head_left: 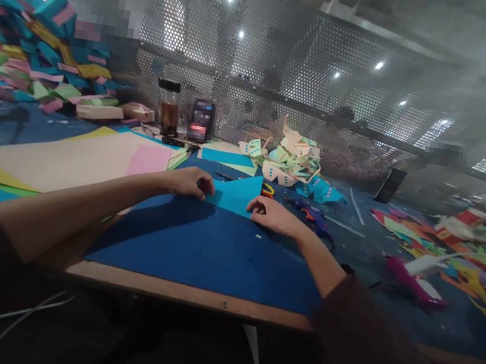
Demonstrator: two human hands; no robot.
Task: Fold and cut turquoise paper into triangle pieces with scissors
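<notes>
A bright blue sheet of paper (pixel 234 195) lies between my hands on the dark blue table surface, with a pointed corner standing up at its far right. My left hand (pixel 190 182) has its thumb and fingers closed on the paper's left edge. At the right edge, my right hand (pixel 273 214) pinches the same paper with curled fingers. Just behind the paper are scissors with yellow and red handles (pixel 268 190), partly hidden by it. A dark blue glue gun (pixel 312 212) lies to the right of my right hand.
Large stacked paper sheets (pixel 66 157) spread on the left. Behind stand a lidded jar (pixel 170 110), a phone (pixel 201 120) and a pile of folded paper pieces (pixel 293 159). A magenta device (pixel 416 283) and colourful scraps (pixel 480 281) lie right. The table's wooden edge (pixel 188 294) is near me.
</notes>
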